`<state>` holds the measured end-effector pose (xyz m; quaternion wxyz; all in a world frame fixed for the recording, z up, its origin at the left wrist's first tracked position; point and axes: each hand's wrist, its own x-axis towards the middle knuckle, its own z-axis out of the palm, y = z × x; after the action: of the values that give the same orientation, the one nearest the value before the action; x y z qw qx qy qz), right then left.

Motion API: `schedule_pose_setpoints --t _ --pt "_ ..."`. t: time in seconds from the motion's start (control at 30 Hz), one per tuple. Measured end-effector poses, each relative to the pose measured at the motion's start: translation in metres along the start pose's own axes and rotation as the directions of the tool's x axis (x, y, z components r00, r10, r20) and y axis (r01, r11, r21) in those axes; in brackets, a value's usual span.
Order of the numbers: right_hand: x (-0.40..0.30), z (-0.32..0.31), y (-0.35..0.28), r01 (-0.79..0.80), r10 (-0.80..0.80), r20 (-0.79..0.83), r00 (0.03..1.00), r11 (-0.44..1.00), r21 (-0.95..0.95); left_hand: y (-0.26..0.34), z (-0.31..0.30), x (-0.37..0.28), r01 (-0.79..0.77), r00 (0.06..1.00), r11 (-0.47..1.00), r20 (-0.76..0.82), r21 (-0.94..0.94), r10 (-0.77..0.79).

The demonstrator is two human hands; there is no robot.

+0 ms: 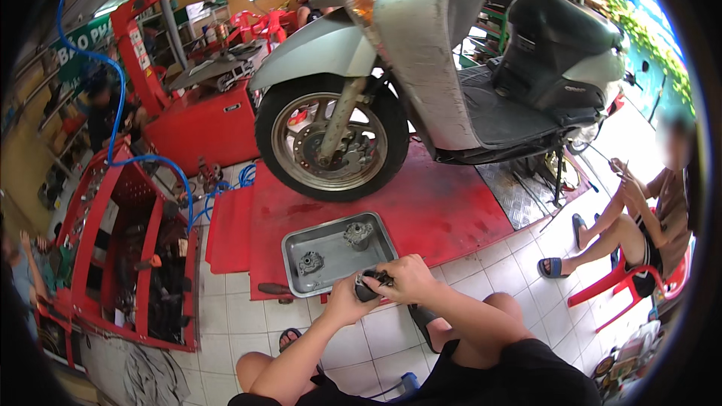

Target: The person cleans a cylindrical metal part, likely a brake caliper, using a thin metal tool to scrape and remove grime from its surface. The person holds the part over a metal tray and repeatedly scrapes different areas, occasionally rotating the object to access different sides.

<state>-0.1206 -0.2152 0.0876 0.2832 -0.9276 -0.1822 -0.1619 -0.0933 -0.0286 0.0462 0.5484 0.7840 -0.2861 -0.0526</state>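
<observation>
My left hand [348, 300] holds a dark cylindrical metal part [366, 288] from the left, just past the near edge of a steel tray [333, 280]. From the right, my right hand [407, 281] grips the top of the same part, its fingers bent round a small black piece. What exactly the fingers press on is partly hidden. Inside the tray lie a round metal housing [357, 235] at the back right and a smaller metal part with a central shaft [310, 262] at the left.
A scooter [417, 39] stands on a red lift platform [451, 203]. At the left is a red tool cart [96, 237] with a blue air hose [121, 96]. A screwdriver-like handle [274, 288] lies by the tray. A seated person [671, 203] is at the right; others sit at the left.
</observation>
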Motion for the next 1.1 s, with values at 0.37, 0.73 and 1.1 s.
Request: schedule_pose_setpoints --t 0.37,0.73,1.1 --pt "0.002 -0.002 -0.008 0.212 -0.202 -0.121 0.972 0.975 0.069 0.024 -0.021 -0.004 -0.016 0.987 0.995 0.158 0.097 0.0" --pt "0.003 -0.015 -0.019 0.105 -0.075 -0.117 0.99 0.956 0.272 0.052 -0.046 0.0 -0.02 0.971 0.997 0.239 0.078 0.001" --pt "-0.008 -0.005 0.001 0.128 -0.116 -0.069 0.991 0.971 0.204 0.036 -0.057 0.002 0.03 0.937 0.979 0.336 0.201 -0.098"
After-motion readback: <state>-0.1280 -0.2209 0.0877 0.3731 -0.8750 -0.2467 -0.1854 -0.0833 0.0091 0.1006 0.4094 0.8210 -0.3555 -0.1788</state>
